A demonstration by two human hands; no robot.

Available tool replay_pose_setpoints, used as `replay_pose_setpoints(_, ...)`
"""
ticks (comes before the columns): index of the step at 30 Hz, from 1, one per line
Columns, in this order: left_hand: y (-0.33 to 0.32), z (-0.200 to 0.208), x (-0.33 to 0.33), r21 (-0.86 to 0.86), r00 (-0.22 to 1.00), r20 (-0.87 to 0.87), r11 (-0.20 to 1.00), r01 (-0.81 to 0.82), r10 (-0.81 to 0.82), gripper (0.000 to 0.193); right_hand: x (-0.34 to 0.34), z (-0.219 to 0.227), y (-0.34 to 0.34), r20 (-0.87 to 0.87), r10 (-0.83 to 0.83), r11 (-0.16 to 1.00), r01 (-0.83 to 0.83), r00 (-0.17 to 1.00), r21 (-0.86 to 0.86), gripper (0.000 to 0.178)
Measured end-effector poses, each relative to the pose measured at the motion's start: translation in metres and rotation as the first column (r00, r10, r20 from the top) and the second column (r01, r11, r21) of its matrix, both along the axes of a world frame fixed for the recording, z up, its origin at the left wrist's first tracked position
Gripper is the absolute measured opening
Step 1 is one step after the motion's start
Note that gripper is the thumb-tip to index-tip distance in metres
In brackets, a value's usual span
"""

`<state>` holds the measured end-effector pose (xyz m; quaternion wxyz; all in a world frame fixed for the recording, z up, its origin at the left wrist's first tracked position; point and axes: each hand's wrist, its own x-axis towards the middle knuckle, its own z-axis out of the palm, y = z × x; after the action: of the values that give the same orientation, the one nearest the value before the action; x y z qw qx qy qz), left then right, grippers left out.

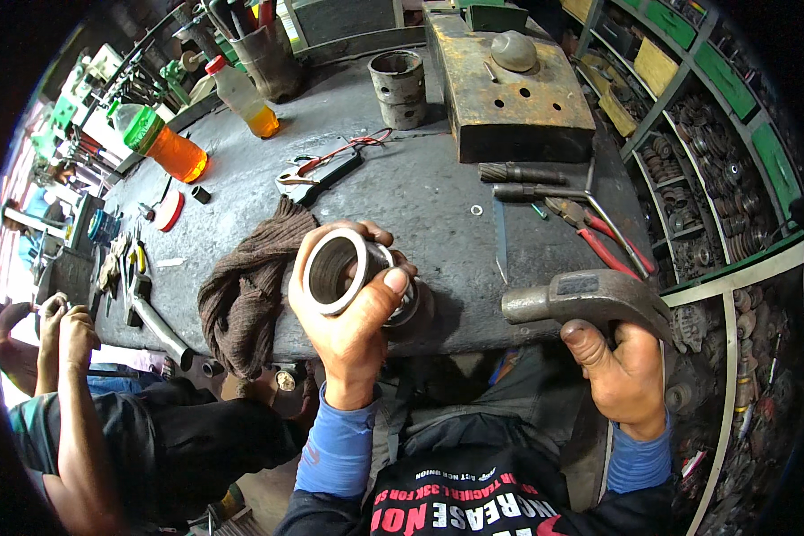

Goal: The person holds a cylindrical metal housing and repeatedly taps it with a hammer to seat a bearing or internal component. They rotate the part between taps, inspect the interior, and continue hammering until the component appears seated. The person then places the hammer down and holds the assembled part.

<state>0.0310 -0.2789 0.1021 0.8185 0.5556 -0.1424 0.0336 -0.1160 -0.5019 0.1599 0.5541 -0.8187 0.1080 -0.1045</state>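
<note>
In my left hand (355,344) is a short hollow metal sleeve (329,268), its open end tilted up toward me. My fingers wrap round its side, and a second rounded metal part shows dimly behind my thumb. A hammer (549,302) is gripped in my right hand (630,380) close under its head, over the bench's front right edge. The blunt face points left and the curved end right; its handle is hidden. Beside my left hand lies a crumpled brown knit rag (248,290).
The dark bench (420,188) bears red-handled pliers (598,241), a fluted rod (523,172), a rusty metal block (523,116), a perforated metal cylinder (397,94) and two bottles of orange liquid (170,152). Another person's hands (67,330) are at left. Parts shelves (706,143) stand at right.
</note>
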Motion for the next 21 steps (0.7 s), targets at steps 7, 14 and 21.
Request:
replay_pose_setpoints(7,0.008,0.008,0.009,0.025,0.973,0.067,0.975,0.219,-0.22,0.056,0.008,-0.019,-0.007,0.248,0.121,0.981,-0.078,0.961,-0.178,0.036)
replay_pose_setpoints(14,0.007,0.021,0.003,0.426,0.94,0.188,0.886,0.182,-0.283,0.049,-0.002,0.005,0.005,-0.046,-0.023,1.0,0.023,0.999,0.006,0.037)
replay_pose_setpoints(21,0.013,0.01,0.004,0.479,0.956,0.112,0.858,0.187,-0.271,0.051,0.012,0.014,0.006,0.169,0.157,0.955,-0.106,0.973,-0.278,0.042)
